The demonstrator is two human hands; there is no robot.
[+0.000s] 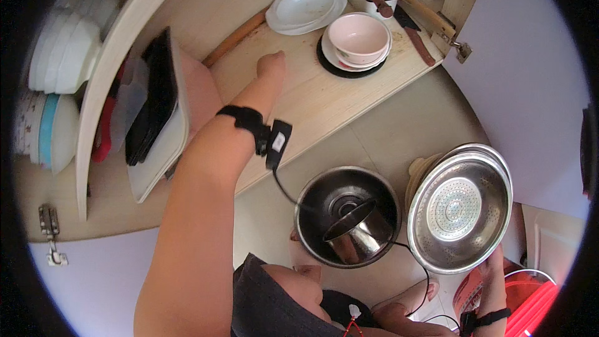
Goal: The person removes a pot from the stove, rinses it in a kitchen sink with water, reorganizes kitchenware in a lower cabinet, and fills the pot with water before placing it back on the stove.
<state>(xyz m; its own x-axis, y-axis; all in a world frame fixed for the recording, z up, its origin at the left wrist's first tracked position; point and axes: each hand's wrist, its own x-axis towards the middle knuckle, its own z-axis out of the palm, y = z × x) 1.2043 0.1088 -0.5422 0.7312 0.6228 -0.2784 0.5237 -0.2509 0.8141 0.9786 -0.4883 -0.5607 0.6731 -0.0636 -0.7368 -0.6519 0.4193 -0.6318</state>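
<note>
My left hand (pixel 271 64) reaches into the cabinet, low over the bare wooden shelf board (pixel 299 98). Its fingers are mostly turned from view, and no held thing shows. To its right, a pink bowl (pixel 359 37) sits on a small stack of dishes with a black base (pixel 346 73). White oval plates (pixel 306 7) lie behind. My right hand (pixel 493 258), largely hidden, grips the lower rim of a perforated stainless steel colander (pixel 454 210). Another metal rim and a beige item (pixel 416 182) show behind the colander, which is tilted with its inside facing up towards me.
A steel pot (pixel 346 173) on the tiled floor holds a smaller metal cup (pixel 358 238). Knives (pixel 419 47) and utensils lie at the shelf's right end. Trays (pixel 164 150) lean left, beside a divider (pixel 84 150) and stacked white bowls (pixel 65 56). Cabinet doors (pixel 529 79) stand open. Cables hang from my wrists.
</note>
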